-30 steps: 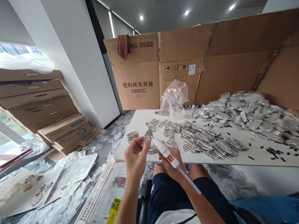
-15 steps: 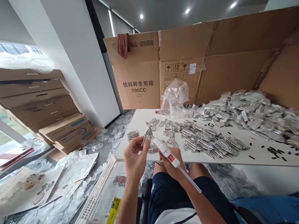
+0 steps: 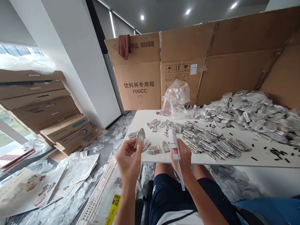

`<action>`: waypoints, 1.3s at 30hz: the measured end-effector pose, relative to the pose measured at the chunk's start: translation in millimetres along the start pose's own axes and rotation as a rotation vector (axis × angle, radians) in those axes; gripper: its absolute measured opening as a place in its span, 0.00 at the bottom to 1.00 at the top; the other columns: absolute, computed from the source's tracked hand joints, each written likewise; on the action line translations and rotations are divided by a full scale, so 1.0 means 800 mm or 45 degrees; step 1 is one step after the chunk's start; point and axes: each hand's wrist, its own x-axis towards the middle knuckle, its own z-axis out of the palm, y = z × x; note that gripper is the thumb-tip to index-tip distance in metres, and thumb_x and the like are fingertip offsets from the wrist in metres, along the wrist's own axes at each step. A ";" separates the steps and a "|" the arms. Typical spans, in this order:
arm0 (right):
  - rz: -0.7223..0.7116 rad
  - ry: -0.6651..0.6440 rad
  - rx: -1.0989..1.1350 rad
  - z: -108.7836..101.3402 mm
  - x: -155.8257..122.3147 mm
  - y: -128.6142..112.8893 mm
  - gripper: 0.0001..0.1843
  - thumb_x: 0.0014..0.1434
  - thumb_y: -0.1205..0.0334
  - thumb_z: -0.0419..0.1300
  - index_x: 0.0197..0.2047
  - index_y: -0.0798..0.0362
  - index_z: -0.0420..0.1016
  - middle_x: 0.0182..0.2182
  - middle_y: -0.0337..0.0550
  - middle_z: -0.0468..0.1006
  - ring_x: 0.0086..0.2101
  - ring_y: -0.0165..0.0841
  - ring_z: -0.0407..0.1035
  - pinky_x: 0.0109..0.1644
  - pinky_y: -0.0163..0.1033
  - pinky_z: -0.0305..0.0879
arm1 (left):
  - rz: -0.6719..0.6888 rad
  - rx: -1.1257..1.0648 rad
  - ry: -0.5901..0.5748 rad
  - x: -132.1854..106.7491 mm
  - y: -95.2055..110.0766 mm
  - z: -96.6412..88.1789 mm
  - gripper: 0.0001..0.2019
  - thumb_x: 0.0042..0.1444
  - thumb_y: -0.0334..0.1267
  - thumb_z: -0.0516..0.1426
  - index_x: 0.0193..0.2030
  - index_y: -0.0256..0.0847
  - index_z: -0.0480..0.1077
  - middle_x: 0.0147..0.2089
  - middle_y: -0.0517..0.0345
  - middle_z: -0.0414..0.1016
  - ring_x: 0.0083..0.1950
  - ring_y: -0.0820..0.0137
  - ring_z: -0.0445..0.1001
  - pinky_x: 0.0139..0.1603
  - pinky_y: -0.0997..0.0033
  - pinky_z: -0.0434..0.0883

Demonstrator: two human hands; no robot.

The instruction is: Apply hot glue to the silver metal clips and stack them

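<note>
Between the fingers of my left hand (image 3: 128,154) is a silvery boat-shaped metal piece (image 3: 140,137), pointed end up. My right hand (image 3: 184,156) is closed around a white glue gun (image 3: 173,143), whose clear glue stick (image 3: 181,176) sticks out at the back. The gun's front end points away from me, apart from the piece in my left hand. Just past my hands, small stacks of similar pieces (image 3: 154,149) lie on the white table (image 3: 142,120). One single piece (image 3: 166,146) lies near the right hand.
A large heap of metal pieces (image 3: 211,142) spreads to the right. Behind it is a pile of plastic-wrapped pieces (image 3: 248,109). Black bits (image 3: 277,153) are scattered at the right. A crumpled plastic bag (image 3: 175,98) stands against the cardboard wall (image 3: 138,75).
The glue gun has moved right, away from the piece, and turned more upright in view. My left hand has shifted slightly left with the piece. A single piece on the table is now uncovered.
</note>
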 end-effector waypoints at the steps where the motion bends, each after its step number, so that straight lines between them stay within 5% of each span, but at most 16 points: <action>1: 0.045 0.020 0.027 -0.003 0.004 0.004 0.12 0.68 0.67 0.55 0.32 0.46 0.60 0.25 0.33 0.63 0.25 0.34 0.60 0.33 0.40 0.54 | -0.046 -0.047 -0.025 0.003 0.001 -0.002 0.13 0.55 0.45 0.73 0.41 0.39 0.83 0.36 0.54 0.84 0.36 0.67 0.81 0.36 0.71 0.79; 7: 0.181 -0.055 0.406 -0.016 0.018 -0.012 0.18 0.73 0.51 0.60 0.31 0.48 0.67 0.26 0.34 0.68 0.27 0.33 0.63 0.36 0.40 0.59 | -0.351 -0.393 -0.274 0.010 0.004 -0.001 0.20 0.50 0.47 0.77 0.43 0.39 0.81 0.39 0.55 0.84 0.36 0.71 0.79 0.36 0.74 0.79; 13: 0.405 -0.239 0.736 -0.026 0.014 -0.040 0.19 0.73 0.45 0.62 0.37 0.51 0.78 0.31 0.42 0.78 0.33 0.37 0.70 0.38 0.41 0.65 | -0.471 -0.467 -0.494 0.004 0.007 0.006 0.26 0.52 0.46 0.77 0.55 0.39 0.81 0.51 0.48 0.85 0.47 0.63 0.83 0.47 0.67 0.83; 19: 0.549 -0.372 0.894 -0.026 0.008 -0.049 0.25 0.71 0.39 0.63 0.32 0.50 0.76 0.23 0.36 0.68 0.27 0.33 0.63 0.33 0.40 0.61 | -0.527 -0.468 -0.559 0.000 0.001 0.010 0.23 0.54 0.46 0.75 0.53 0.43 0.76 0.40 0.56 0.83 0.39 0.66 0.84 0.45 0.66 0.83; 23: 0.616 -0.479 1.003 -0.025 0.004 -0.056 0.26 0.70 0.37 0.64 0.31 0.50 0.75 0.20 0.32 0.60 0.24 0.30 0.54 0.28 0.39 0.53 | -0.501 -0.412 -0.557 -0.001 -0.005 0.015 0.20 0.55 0.48 0.75 0.45 0.43 0.73 0.41 0.56 0.83 0.39 0.67 0.82 0.42 0.69 0.81; 34: 0.706 -0.521 1.010 -0.032 0.014 -0.060 0.26 0.65 0.36 0.66 0.32 0.52 0.78 0.19 0.32 0.59 0.24 0.30 0.54 0.29 0.39 0.52 | -0.364 -0.346 -0.579 -0.004 -0.016 0.018 0.18 0.59 0.48 0.73 0.37 0.41 0.71 0.33 0.59 0.80 0.35 0.72 0.75 0.39 0.75 0.70; 39: 0.776 -0.488 1.004 -0.035 0.016 -0.060 0.26 0.64 0.35 0.67 0.34 0.53 0.79 0.21 0.33 0.62 0.25 0.30 0.54 0.28 0.40 0.52 | -0.416 -0.338 -0.401 0.005 -0.016 0.015 0.20 0.51 0.50 0.76 0.36 0.39 0.76 0.37 0.54 0.84 0.39 0.69 0.78 0.41 0.74 0.72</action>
